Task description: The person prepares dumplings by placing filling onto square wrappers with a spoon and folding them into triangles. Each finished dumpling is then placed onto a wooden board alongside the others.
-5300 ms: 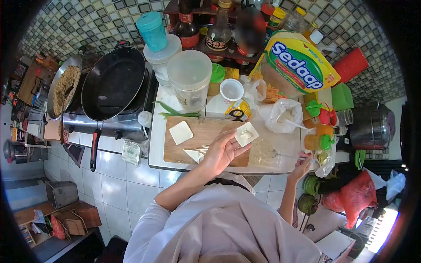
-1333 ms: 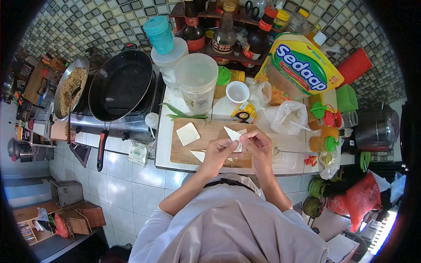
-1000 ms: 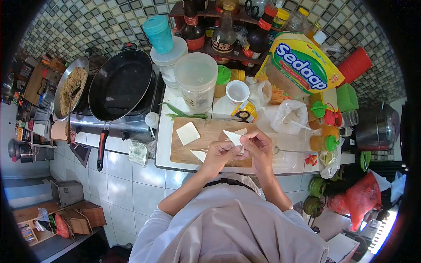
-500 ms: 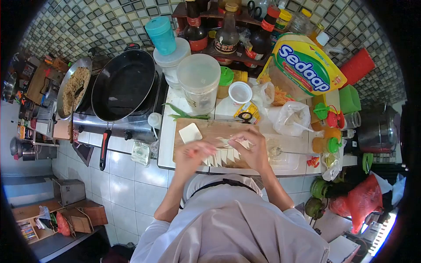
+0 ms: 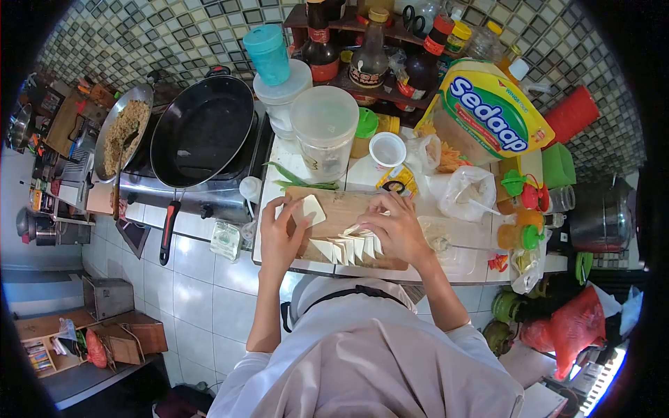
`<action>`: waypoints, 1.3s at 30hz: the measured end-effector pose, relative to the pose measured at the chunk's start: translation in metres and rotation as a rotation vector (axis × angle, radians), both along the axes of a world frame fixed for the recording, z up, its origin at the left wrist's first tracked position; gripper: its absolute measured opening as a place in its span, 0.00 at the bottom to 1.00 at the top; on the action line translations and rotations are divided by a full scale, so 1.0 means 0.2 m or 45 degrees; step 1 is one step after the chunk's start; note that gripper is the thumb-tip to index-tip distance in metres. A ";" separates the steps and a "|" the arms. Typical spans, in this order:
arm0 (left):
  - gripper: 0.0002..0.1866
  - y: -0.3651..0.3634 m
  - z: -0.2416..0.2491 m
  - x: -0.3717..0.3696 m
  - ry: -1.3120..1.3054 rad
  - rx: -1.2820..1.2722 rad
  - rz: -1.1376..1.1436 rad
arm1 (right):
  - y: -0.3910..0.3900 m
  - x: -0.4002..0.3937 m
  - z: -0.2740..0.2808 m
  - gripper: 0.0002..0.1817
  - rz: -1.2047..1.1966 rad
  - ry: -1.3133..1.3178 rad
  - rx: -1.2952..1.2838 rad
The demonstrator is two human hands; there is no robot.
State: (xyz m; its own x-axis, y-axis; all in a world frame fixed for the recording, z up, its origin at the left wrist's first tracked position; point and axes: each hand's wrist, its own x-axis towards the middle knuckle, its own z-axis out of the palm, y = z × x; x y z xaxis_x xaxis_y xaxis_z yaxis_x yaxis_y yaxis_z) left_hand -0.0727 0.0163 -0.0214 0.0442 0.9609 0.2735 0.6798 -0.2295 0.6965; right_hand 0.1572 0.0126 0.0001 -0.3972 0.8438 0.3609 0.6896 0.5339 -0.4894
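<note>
On a wooden cutting board lies a flat stack of pale square wrappers, seemingly thin dough sheets. My left hand is at the stack's left edge, thumb and fingers apart, the thumb touching it. Below and to the right, several pale wrapper triangles stand overlapped in a fanned row near the board's front edge. My right hand is over the right end of this row, its fingers pinched at the tip of a triangle. Those fingers partly hide what they hold.
A black frying pan sits on the stove, beside a pan of crumbly brown filling. Behind the board stand a clear plastic jar and a white cup. A shallow clear tray and a plastic bag are to the right.
My left hand has moved left from the triangles to the square stack, its fingers spreading. The right hand stays over the row. The view has shifted slightly.
</note>
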 end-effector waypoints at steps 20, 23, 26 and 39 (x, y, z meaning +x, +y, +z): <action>0.18 0.02 -0.02 0.01 -0.011 -0.010 -0.038 | 0.03 -0.01 -0.05 0.04 -0.471 0.566 -0.506; 0.18 0.02 -0.03 0.01 0.011 0.028 -0.046 | 0.03 -0.01 -0.08 0.04 -0.521 0.641 -0.473; 0.18 0.03 -0.02 0.01 0.004 0.026 -0.040 | 0.02 -0.01 -0.09 0.05 -0.560 0.670 -0.383; 0.17 0.03 -0.02 0.02 0.001 0.034 -0.023 | -0.07 -0.03 -0.06 0.07 -0.677 0.156 -0.123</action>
